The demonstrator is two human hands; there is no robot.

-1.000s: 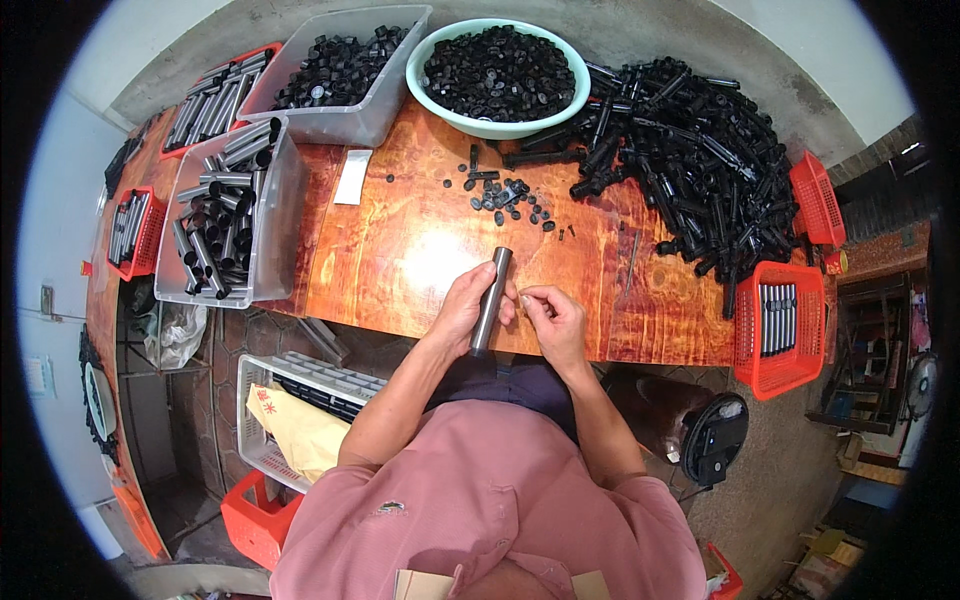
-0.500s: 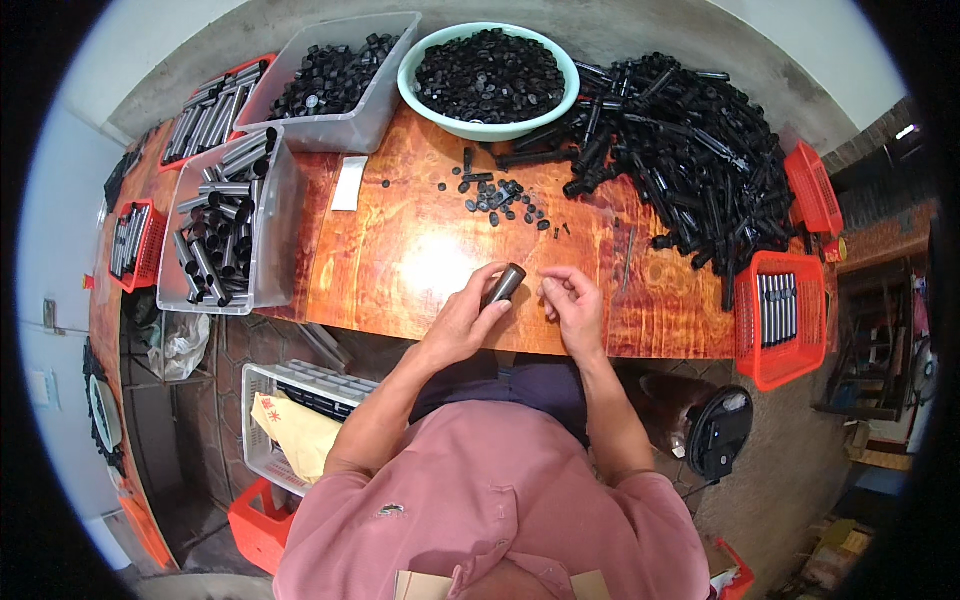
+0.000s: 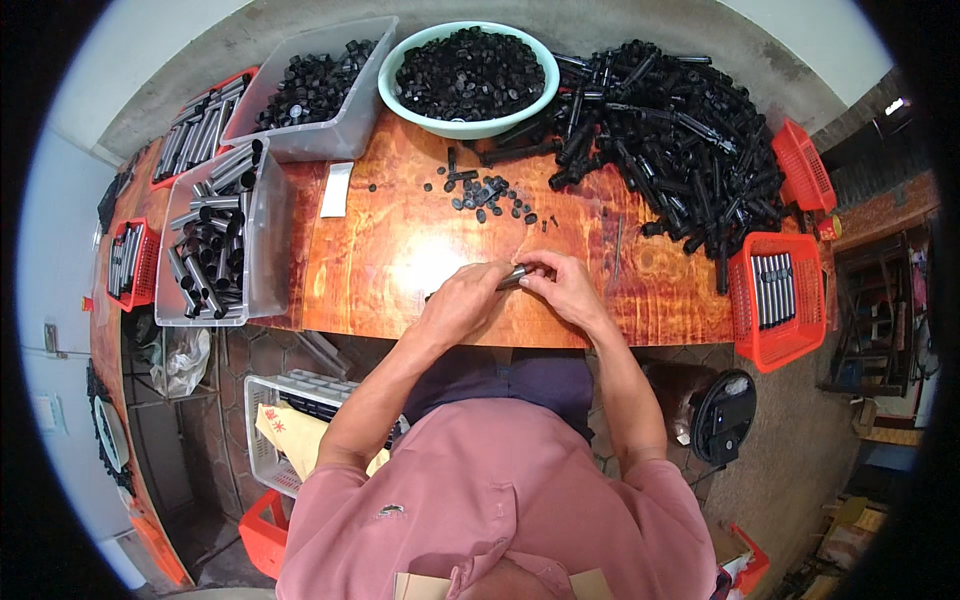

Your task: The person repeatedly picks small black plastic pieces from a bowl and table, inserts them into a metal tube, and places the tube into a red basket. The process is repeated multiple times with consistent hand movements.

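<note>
Wooden surface [image 3: 400, 260] carries 2 hands: left hand [image 3: 462, 303] and right hand [image 3: 565, 288] meet, fingers [image 3: 535, 272] clamped on a grey metal tube [image 3: 512, 277] lying level between them.

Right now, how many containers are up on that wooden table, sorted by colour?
Red baskets: 4, at the right edge, far right, far left and back left
Clear bins: 2, one of metal tubes, one of black caps
Pale green bowl: 1
Total: 7
</note>
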